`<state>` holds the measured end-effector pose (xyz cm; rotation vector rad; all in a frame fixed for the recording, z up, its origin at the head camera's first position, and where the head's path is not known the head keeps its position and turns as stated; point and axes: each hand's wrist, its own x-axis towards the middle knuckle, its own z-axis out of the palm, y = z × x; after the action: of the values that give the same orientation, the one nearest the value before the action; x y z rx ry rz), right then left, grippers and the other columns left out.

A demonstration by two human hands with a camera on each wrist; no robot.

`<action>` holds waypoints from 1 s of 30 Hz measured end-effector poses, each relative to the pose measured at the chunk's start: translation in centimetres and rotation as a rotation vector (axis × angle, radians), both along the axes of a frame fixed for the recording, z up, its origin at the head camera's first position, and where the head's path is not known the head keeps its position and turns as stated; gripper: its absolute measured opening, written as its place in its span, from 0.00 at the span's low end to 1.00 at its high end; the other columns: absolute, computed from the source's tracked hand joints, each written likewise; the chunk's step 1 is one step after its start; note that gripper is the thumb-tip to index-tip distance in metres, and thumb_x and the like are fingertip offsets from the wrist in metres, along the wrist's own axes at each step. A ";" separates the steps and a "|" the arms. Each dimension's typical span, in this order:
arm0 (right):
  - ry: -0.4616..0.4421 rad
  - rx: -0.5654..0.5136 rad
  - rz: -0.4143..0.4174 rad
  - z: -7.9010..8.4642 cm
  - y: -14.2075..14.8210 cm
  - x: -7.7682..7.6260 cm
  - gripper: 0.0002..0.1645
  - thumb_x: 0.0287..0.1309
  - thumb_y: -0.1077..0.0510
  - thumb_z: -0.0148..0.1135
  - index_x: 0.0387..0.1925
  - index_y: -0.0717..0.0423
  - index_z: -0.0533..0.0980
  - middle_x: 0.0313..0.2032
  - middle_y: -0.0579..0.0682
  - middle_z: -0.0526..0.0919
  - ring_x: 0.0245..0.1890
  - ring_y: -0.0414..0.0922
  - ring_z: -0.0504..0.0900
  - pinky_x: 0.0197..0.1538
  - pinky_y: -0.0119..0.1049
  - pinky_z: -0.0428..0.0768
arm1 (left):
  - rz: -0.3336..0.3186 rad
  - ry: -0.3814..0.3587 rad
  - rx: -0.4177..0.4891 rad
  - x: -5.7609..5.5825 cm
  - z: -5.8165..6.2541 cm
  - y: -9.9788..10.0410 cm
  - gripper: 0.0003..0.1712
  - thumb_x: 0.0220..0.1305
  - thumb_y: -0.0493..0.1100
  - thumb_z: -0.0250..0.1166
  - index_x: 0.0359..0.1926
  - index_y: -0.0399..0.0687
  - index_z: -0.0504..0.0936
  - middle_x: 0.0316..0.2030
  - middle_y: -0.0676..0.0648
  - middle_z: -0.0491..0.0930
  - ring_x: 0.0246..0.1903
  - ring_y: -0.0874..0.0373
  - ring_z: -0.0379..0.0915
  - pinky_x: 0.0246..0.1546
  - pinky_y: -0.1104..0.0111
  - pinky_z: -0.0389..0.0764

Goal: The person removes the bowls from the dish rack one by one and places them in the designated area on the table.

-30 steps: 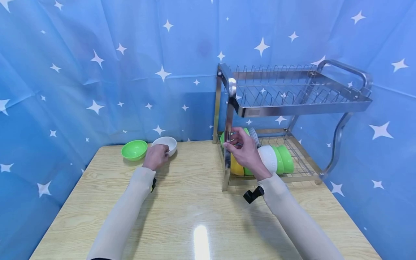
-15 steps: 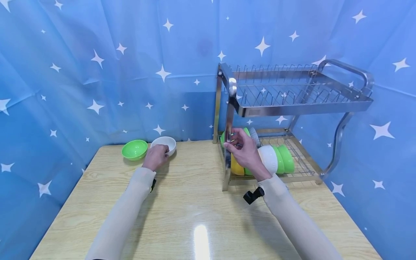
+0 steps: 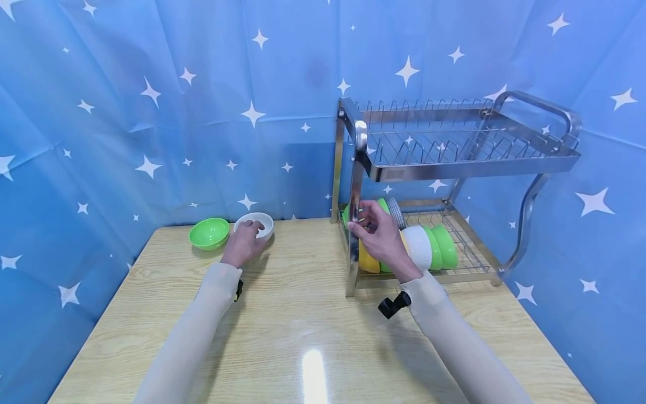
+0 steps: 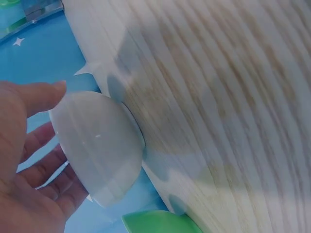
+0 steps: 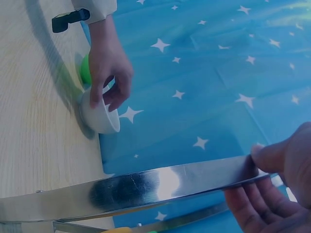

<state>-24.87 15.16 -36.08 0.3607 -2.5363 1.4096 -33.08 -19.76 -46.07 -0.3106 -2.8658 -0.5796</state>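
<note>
A white bowl [image 3: 265,225] stands upright at the table's back edge, beside a green bowl [image 3: 209,233]. Over the white bowl's near rim is my left hand [image 3: 244,242], its fingers loosely spread. In the left wrist view, the thumb [image 4: 44,97] stands off the rim and the fingers reach past the bowl's mouth. My right hand [image 3: 379,231] grips the front left post of a metal dish rack [image 3: 474,168], with thumb [image 5: 267,156] and fingers on opposite sides of it.
On the rack's lower tier, partly behind my right hand, sit a yellow bowl [image 3: 367,259], a white bowl [image 3: 418,248], green bowls [image 3: 444,248] and a grey patterned dish [image 3: 396,213]. Wire dividers line the upper tier. A blue starry curtain [image 3: 212,112] hangs behind the wooden table [image 3: 282,325].
My left fingers, curled over the white bowl's rim before, have loosened and spread. The white bowl shifted very slightly left earlier. My right hand stays on the rack post.
</note>
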 end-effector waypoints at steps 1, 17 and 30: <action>0.000 -0.003 0.001 0.0 0.0 0.0 0.30 0.68 0.53 0.67 0.67 0.54 0.68 0.48 0.56 0.84 0.42 0.50 0.82 0.46 0.40 0.81 | 0.000 -0.001 0.013 0.1 0.0 0.1 0.24 0.64 0.46 0.70 0.57 0.39 0.80 0.50 0.36 0.79 0.51 0.40 0.76 0.50 0.48 0.81; 0.013 0.007 -0.009 -0.2 -0.1 0.1 0.28 0.69 0.53 0.66 0.66 0.53 0.70 0.46 0.54 0.84 0.42 0.49 0.83 0.45 0.38 0.81 | -0.113 0.016 0.277 1.7 2.1 4.2 0.36 0.68 0.56 0.68 0.67 0.39 0.71 0.60 0.34 0.74 0.61 0.40 0.70 0.63 0.47 0.75; 0.050 0.054 0.002 -0.1 0.3 0.4 0.28 0.69 0.52 0.66 0.66 0.55 0.69 0.46 0.55 0.85 0.41 0.49 0.84 0.46 0.41 0.85 | -0.291 0.034 0.464 4.7 5.1 11.1 0.33 0.69 0.56 0.68 0.67 0.45 0.72 0.57 0.43 0.76 0.58 0.49 0.73 0.61 0.53 0.79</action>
<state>-24.48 15.42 -36.15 0.4028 -2.5382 1.3179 -28.42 -8.71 -40.98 -0.6486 -2.5642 -1.2459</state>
